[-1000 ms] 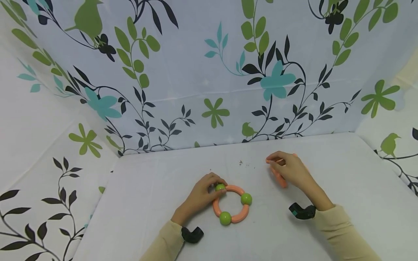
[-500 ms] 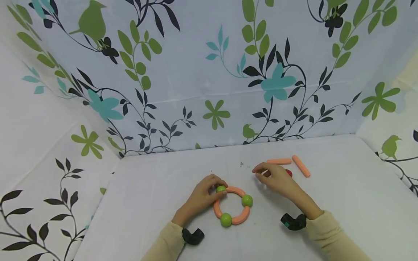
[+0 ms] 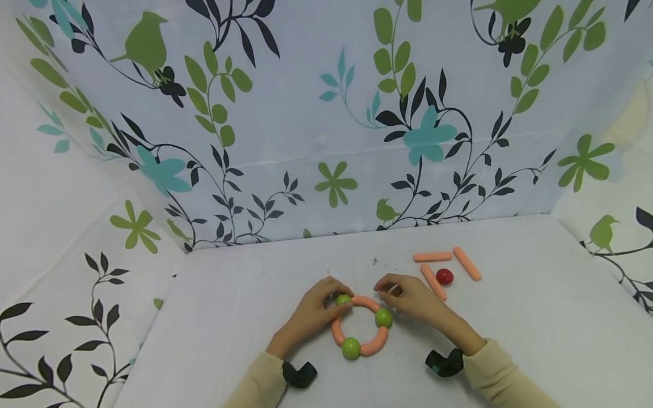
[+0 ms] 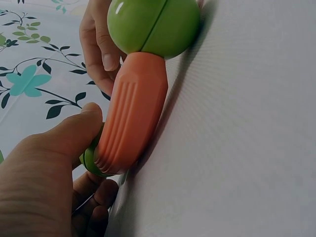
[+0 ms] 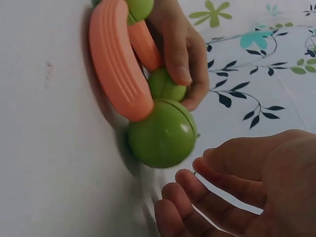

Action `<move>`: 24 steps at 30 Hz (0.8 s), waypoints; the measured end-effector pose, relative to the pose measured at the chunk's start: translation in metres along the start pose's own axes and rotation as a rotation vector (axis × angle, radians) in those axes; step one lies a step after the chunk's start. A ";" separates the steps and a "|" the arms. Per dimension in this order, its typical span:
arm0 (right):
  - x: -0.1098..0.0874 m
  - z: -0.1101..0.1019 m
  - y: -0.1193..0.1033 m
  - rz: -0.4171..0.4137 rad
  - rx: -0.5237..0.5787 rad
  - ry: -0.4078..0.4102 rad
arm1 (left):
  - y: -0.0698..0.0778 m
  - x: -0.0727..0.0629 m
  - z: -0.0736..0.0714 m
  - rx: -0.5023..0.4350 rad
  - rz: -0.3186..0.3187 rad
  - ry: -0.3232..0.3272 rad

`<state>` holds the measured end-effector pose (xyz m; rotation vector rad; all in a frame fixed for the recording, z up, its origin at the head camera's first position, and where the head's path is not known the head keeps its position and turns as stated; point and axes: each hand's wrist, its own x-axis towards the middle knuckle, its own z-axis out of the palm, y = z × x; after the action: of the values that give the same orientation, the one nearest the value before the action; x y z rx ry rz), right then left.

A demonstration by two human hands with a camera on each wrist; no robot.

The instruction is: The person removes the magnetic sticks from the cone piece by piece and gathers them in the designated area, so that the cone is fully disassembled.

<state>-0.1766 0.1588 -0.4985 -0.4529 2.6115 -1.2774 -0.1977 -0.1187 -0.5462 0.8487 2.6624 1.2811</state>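
Observation:
A ring toy (image 3: 374,343) made of curved orange pieces and green balls lies on the white table. My left hand (image 3: 313,311) pinches the ring's upper-left green ball (image 3: 343,300) between thumb and fingers. Close to the ring's right-hand green ball (image 3: 384,317), my right hand (image 3: 413,296) hovers with loosely bent fingers and holds nothing. In the right wrist view, a small gap shows between its fingertips and the nearest green ball (image 5: 163,134). The left wrist view has a ribbed orange piece (image 4: 133,108) in front, partly hiding the pinched ball.
Behind the right hand lie three straight orange sticks (image 3: 432,256) around a red ball (image 3: 445,276). A patterned cloth (image 3: 285,141) with leaves and birds hangs along the table's far edge. Small dark specks (image 3: 374,262) mark the table behind the ring.
My right hand has left the orange sticks and moved left and nearer, up to the ring, uncovering the sticks and the red ball. My left hand stays on its green ball.

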 end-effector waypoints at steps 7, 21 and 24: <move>0.001 0.013 0.001 -0.018 -0.040 -0.021 | -0.002 0.000 0.001 0.010 0.019 0.004; 0.001 0.028 0.001 0.009 -0.031 -0.005 | -0.003 -0.002 0.002 -0.005 0.009 -0.001; 0.001 0.029 0.002 -0.001 -0.019 0.017 | -0.001 -0.001 0.001 -0.006 0.014 0.004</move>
<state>-0.1693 0.1381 -0.5178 -0.4481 2.6398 -1.2640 -0.1970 -0.1192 -0.5479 0.8667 2.6589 1.2939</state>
